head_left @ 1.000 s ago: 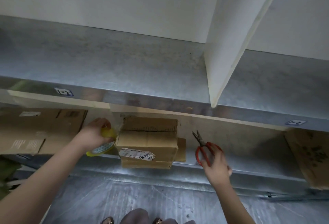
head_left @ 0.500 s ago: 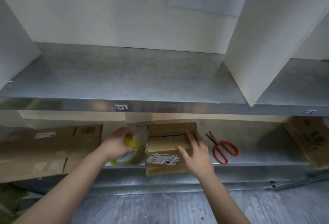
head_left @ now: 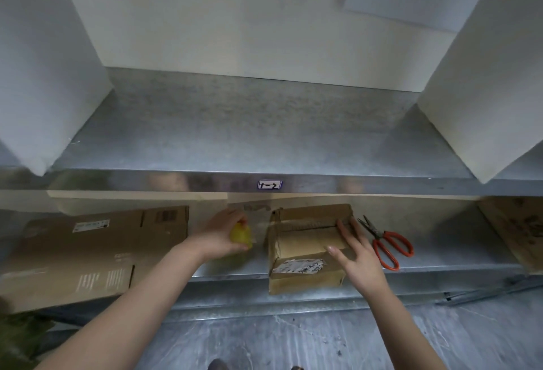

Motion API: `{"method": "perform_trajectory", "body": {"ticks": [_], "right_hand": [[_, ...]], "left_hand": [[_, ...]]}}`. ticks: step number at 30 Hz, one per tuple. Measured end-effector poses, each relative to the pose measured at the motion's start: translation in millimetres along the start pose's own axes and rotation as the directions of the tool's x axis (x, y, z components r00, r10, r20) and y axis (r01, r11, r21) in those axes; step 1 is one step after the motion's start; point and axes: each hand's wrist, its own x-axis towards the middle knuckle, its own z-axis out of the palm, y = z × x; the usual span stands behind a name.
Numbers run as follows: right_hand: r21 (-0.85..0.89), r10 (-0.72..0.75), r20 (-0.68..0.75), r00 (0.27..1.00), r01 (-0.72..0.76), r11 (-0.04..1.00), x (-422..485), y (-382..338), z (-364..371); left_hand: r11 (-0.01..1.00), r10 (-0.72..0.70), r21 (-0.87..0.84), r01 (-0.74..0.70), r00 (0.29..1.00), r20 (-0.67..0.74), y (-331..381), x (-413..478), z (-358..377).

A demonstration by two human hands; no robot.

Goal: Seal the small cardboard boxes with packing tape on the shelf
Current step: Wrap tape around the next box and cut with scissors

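A small brown cardboard box [head_left: 302, 247] with a white label on its front stands on the lower metal shelf [head_left: 235, 265], jutting a little over the front edge. My right hand [head_left: 357, 253] lies on the box's right top side, fingers straight along the flap seam. To the left of the box, my left hand [head_left: 223, 233] grips a yellow roll of packing tape [head_left: 241, 236], mostly hidden by the fingers. The roll is a short gap away from the box.
Red-handled scissors [head_left: 388, 244] lie on the shelf just right of the box. A large flat cardboard box [head_left: 88, 252] fills the shelf's left side, another carton [head_left: 517, 228] stands at far right. The upper shelf [head_left: 264, 134] carries label 1-2 and white dividers.
My right hand let go of the scissors, which now lie on the shelf, and moved left onto the box's top. My left hand with the tape roll has drawn slightly away from the box.
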Motion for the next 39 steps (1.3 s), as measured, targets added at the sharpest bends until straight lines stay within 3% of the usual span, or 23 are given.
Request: {"method": "perform_trajectory", "body": {"ticks": [5,11,14,16,18,22,25,32,39], "right_hand": [[-0.018,0.007,0.006,1.0,-0.007,1.0,-0.3,-1.0,-2.0],[-0.068,-0.005,0.03,1.0,0.007,0.998,-2.9,-2.7,-3.6],[-0.265,-0.053,0.026,0.998,0.058,0.963,-6.2,-8.2,-5.7],[-0.438,-0.146,0.006,0.989,0.134,0.889,-7.3,-16.5,-8.3],[-0.49,-0.269,-0.01,0.963,0.23,0.841,-10.8,-32.2,-7.6],[-0.39,-0.469,0.008,0.883,0.434,0.812,-18.6,-81.7,11.6],[-0.303,-0.508,0.123,0.852,0.52,0.799,-22.3,-118.6,43.1],[-0.137,-0.452,0.183,0.873,0.478,0.868,-26.6,-153.9,104.3],[0.117,-0.38,0.058,0.923,0.372,0.921,-35.0,-166.0,134.4]], "left_hand": [[0.994,-0.004,0.104,0.009,0.999,-0.046,-24.2,-0.9,-17.8],[0.993,-0.066,0.102,0.068,0.998,-0.018,-36.5,-22.5,-29.6],[0.996,-0.066,0.048,0.069,0.996,-0.066,-26.8,-28.9,-22.4],[0.998,-0.055,0.029,0.059,0.99,-0.126,-19.4,-33.8,-20.8],[0.999,-0.027,0.036,0.034,0.98,-0.196,-11.9,-39.2,-19.7],[0.993,0.066,0.109,-0.038,0.963,-0.261,-0.4,-52.2,-21.8],[0.984,0.104,0.169,-0.058,0.956,-0.275,5.9,-64.4,-24.3],[0.973,0.169,0.204,-0.107,0.933,-0.318,6.9,-95.8,-24.1],[0.985,0.092,0.162,-0.05,0.96,-0.263,-13.3,-103.7,-25.4]]}}
